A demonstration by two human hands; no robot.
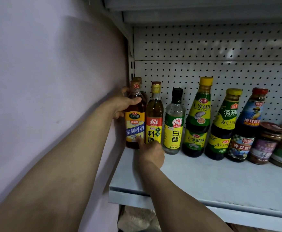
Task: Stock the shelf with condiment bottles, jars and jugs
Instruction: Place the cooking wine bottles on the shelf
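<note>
A brown cooking wine bottle (135, 122) with a yellow and blue label stands at the far left of the grey shelf (212, 178). My left hand (122, 104) grips its shoulder from the left. My right hand (151, 150) touches the lower label with the index finger, other fingers curled. A second same-capped bottle (139, 80) stands behind it, mostly hidden. Rightwards in the row stand a yellow-label cooking wine bottle (154, 114), a clear white vinegar bottle (174, 124) and three dark oyster sauce bottles (198, 118).
A pale wall (53, 81) closes the shelf's left side, right against the held bottle. Two short jars (265, 143) stand at the row's right end. Pegboard backing (220, 47) lies behind, another shelf overhead. Bare shelf surface spreads in front of the row.
</note>
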